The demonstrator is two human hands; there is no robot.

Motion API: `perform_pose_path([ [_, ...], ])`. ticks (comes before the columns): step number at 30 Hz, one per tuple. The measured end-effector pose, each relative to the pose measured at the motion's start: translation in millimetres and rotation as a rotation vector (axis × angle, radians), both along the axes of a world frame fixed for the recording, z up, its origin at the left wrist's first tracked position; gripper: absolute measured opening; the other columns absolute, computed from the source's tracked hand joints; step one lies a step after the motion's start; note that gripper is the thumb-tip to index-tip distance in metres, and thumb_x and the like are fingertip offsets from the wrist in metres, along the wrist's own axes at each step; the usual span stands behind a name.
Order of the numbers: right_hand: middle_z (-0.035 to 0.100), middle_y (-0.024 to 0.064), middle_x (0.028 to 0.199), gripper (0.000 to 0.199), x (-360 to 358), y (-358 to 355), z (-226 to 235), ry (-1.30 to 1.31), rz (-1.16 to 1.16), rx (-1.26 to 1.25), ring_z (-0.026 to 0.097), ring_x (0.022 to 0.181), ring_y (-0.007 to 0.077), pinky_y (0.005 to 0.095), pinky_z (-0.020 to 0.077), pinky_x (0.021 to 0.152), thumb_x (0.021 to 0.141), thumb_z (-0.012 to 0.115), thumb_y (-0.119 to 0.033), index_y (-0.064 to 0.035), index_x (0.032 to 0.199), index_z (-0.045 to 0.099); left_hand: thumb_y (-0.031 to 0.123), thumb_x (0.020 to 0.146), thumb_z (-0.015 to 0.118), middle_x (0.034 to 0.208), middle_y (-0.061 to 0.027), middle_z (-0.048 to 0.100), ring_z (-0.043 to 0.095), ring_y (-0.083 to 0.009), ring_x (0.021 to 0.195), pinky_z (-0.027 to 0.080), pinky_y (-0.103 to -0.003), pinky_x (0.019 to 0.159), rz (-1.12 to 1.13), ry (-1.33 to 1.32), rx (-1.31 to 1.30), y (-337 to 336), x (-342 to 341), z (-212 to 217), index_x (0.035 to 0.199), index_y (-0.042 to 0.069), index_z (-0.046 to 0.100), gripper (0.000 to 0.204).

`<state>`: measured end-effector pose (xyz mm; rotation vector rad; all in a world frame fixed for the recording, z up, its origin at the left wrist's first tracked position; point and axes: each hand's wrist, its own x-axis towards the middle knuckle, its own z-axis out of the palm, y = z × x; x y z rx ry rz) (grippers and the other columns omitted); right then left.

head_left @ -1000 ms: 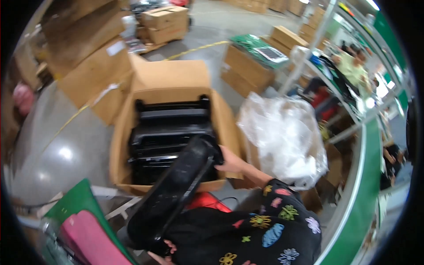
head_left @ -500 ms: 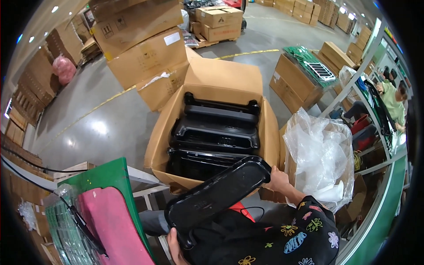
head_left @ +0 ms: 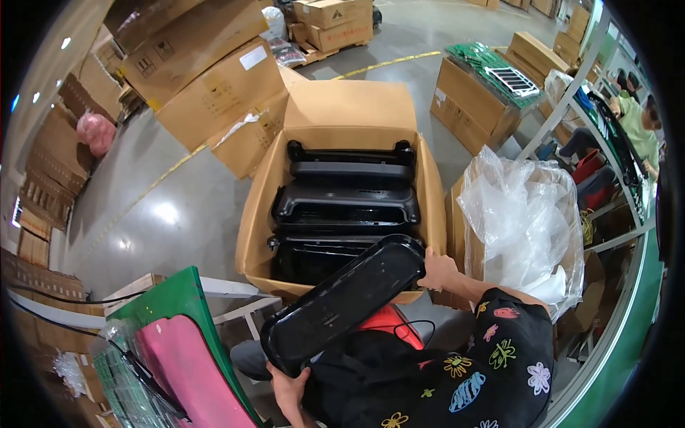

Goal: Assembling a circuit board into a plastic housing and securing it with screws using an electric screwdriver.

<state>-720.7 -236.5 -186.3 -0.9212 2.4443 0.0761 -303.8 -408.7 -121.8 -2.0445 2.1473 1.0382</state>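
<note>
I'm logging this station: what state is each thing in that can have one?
Black tray-shaped part: held slantwise
Left hand: gripping its lower-left end
Right hand: gripping its upper-right end
Middle carton: open, far flap raised, holding black parts
Clear plastic sheeting: crumpled
Upper-left cartons: stacked

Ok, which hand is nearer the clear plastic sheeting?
Right. The right hand grips the far end of the long black part, left of the plastic sheeting; the left hand is farther off, at the part's near end.
</note>
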Motion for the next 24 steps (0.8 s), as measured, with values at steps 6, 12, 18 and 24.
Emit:
perform_pose_path([
  [6, 0.066, 0.0238, 0.099, 0.077, 0, 10, -4, 0.008, -0.025, -0.069, 0.068, 0.091, 0.0393, 0.0447, 0.0569, 0.077, 0.065, 0.082, -0.042, 0.0053, 0.112, 0.042, 0.025, 0.059, 0.089, 0.122, -0.0298, 0.059, 0.056, -0.0465, 0.114, 0.045, -0.046, 0.099, 0.018, -0.032, -0.021, 1, -16, 11, 0.143, 0.003, 0.032, 0.103],
  [12, 0.065, 0.0243, 0.097, 0.077, -5, 7, -2, -0.009, -0.051, -0.152, 0.067, 0.091, 0.0417, 0.0471, 0.0564, 0.077, 0.066, 0.082, -0.039, 0.0052, 0.113, 0.041, 0.022, 0.059, 0.086, 0.11, -0.03, 0.064, 0.059, -0.0477, 0.107, 0.048, -0.049, 0.092, 0.035, -0.028, -0.183, 6, -22, 11, 0.139, 0.002, 0.038, 0.096],
  [18, 0.063, 0.0279, 0.106, 0.076, 0, -1, 8, -0.068, -0.093, -0.509, 0.061, 0.102, 0.0453, 0.0497, 0.0499, 0.089, 0.063, 0.08, -0.029, 0.0009, 0.123, 0.045, 0.021, 0.067, 0.083, 0.112, -0.0298, 0.062, 0.061, -0.0458, 0.102, 0.05, -0.047, 0.087, 0.141, 0.073, -0.366, 50, -32, 109, 0.141, 0.001, 0.035, 0.09],
  [24, 0.063, 0.0257, 0.105, 0.072, 7, -89, 106, 0.062, 0.209, -0.747, 0.061, 0.1, 0.0444, 0.0462, 0.0478, 0.088, 0.063, 0.075, -0.011, 0.0011, 0.127, 0.045, 0.016, 0.085, 0.072, 0.101, -0.0155, 0.07, 0.068, -0.0169, 0.083, 0.054, -0.029, 0.069, 0.444, 0.593, -0.302, 138, 39, 194, 0.14, 0.008, 0.039, 0.065],
])
